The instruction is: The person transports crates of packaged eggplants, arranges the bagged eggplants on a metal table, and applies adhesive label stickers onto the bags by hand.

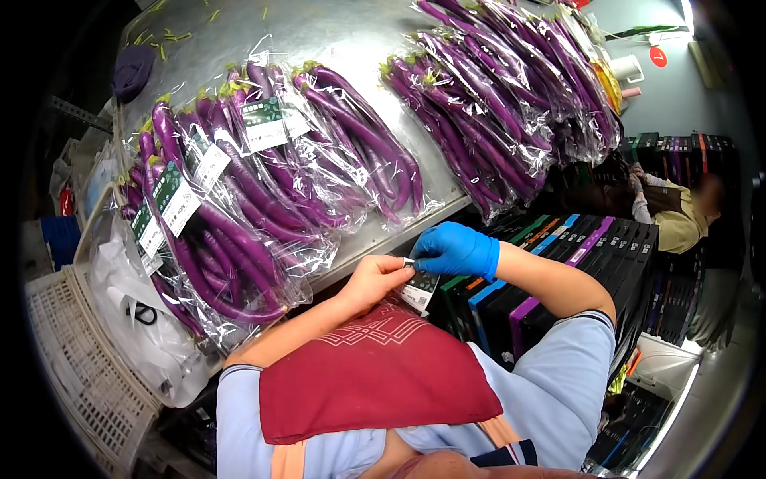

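My bare left hand (373, 281) and my blue-gloved right hand (457, 251) meet at the table's front edge, before the red apron (375, 375). Between their pinched fingertips is a small dark-and-white label (418, 292), held at its upper edge. It resembles the labels (263, 125) on the bagged eggplants. Long purple eggplants (239, 199) in clear plastic bags lie left of my hands, several with such labels on top. Another bagged group (367, 140) beside them shows no label on its front part.
More bagged eggplants (499, 96) are heaped at the table's right end. Black crates (574, 255) with coloured strips stand close on my right. A white basket (96, 375) with plastic bags is at left. A purple cloth bundle (133, 72) lies at the far corner. Another person (678, 211) stands at right.
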Demonstrator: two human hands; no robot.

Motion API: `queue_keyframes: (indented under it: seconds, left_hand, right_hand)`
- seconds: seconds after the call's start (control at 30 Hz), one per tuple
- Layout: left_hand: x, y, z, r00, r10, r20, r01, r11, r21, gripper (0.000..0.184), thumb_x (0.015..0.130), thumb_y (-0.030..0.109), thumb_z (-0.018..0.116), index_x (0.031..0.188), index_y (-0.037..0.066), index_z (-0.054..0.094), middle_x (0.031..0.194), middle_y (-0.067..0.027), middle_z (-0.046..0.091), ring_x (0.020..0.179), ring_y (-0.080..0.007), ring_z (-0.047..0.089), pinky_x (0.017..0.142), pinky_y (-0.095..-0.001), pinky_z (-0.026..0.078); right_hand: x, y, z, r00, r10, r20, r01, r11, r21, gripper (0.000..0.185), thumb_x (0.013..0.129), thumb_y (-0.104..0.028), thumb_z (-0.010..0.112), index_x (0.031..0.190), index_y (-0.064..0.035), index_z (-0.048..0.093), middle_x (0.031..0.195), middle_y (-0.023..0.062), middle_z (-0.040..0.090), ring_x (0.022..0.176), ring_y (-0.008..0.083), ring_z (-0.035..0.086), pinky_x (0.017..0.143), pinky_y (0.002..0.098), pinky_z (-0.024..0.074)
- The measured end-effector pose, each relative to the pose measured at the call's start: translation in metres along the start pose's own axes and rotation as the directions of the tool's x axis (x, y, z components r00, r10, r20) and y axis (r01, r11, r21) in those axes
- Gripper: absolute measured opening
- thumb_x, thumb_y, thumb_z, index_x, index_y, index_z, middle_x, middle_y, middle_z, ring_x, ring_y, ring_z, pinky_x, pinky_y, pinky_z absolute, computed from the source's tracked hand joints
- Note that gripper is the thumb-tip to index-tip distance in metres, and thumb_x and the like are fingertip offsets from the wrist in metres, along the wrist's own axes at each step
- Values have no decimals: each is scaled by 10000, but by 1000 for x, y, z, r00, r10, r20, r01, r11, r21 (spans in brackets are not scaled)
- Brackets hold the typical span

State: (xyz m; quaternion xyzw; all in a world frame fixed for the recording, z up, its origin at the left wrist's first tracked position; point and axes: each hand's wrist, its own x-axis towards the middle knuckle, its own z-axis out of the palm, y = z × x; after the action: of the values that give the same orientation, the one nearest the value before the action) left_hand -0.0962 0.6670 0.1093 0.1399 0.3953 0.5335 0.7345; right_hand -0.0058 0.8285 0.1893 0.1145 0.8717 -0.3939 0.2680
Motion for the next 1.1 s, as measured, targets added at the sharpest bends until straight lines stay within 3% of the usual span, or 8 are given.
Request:
queue_keyframes:
  seconds: [0.23, 0.37, 0.5, 0.6, 0.87, 1.0, 1.07, 1.1]
  left_hand:
    - [4, 3, 0, 999, 29, -17, -28, 998, 50, 187, 822, 80, 543, 946, -49, 596, 794, -37, 609, 680, -67, 540, 606, -216, 446]
    - [6, 3, -1, 998, 41, -40, -40, 999, 22, 238, 824, 67, 532, 1027, -54, 562, 870, -76, 620, 736, -94, 570, 652, -228, 466]
    - [10, 6, -3, 990, 109, -85, -107, 994, 37, 250, 827, 62, 524, 1049, -52, 548, 898, -76, 613, 763, -98, 570, 675, -232, 469]
    - [9, 16, 0, 991, 97, -90, -98, 995, -6, 252, 829, 60, 520, 1053, -56, 544, 901, -80, 612, 776, -106, 572, 691, -238, 470]
    - [20, 9, 0, 997, 9, -73, -18, 992, -128, 285, 816, 40, 542, 1078, -69, 526, 934, -99, 607, 809, -126, 576, 716, -237, 468]
    - [26, -2, -2, 998, -32, -48, 26, 994, -108, 274, 808, 45, 545, 1060, -62, 543, 900, -94, 618, 749, -105, 578, 663, -225, 466]
    - [26, 2, -1, 998, -51, -21, 48, 989, -141, 292, 811, 45, 548, 1079, -69, 527, 939, -108, 608, 810, -127, 577, 727, -244, 464]
    - [28, -1, -2, 998, -54, -30, 50, 991, -121, 290, 811, 46, 548, 1077, -70, 528, 939, -108, 609, 809, -127, 578, 727, -244, 464]
  right_hand:
    - [13, 30, -10, 980, -31, -195, 40, 998, 44, 221, 713, -222, 548, 828, -45, 614, 757, 167, 590, 701, 337, 567, 641, 375, 458]
    - [26, 51, -49, 952, 143, -271, -64, 958, 280, 270, 778, -238, 564, 901, 1, 582, 803, 128, 603, 728, 180, 576, 690, 313, 453]
    - [28, 16, -55, 989, -25, 143, -1, 984, 179, 404, 739, -357, 623, 952, -20, 561, 882, 143, 593, 791, 203, 576, 715, 310, 446]
    - [32, 20, -40, 974, -47, 221, 21, 993, 120, 278, 750, -224, 618, 935, -17, 596, 816, 134, 615, 719, 192, 584, 689, 289, 454]
    - [59, 60, -112, 988, 95, -119, -45, 929, 368, 206, 747, -127, 598, 889, 22, 592, 750, 55, 597, 711, 111, 540, 685, 244, 449]
    - [101, 58, -165, 908, -120, -402, 160, 985, 69, 157, 749, -147, 556, 795, 0, 585, 709, 93, 587, 649, 141, 539, 626, 284, 444]
    - [123, 39, -176, 726, -216, -653, 292, 957, 7, 123, 745, -129, 571, 787, -14, 581, 725, 110, 580, 645, 193, 557, 611, 305, 448]
    - [130, 26, -177, 503, -431, -749, 335, 896, -291, 101, 734, -116, 580, 785, -29, 579, 729, 108, 578, 645, 218, 556, 602, 314, 445]
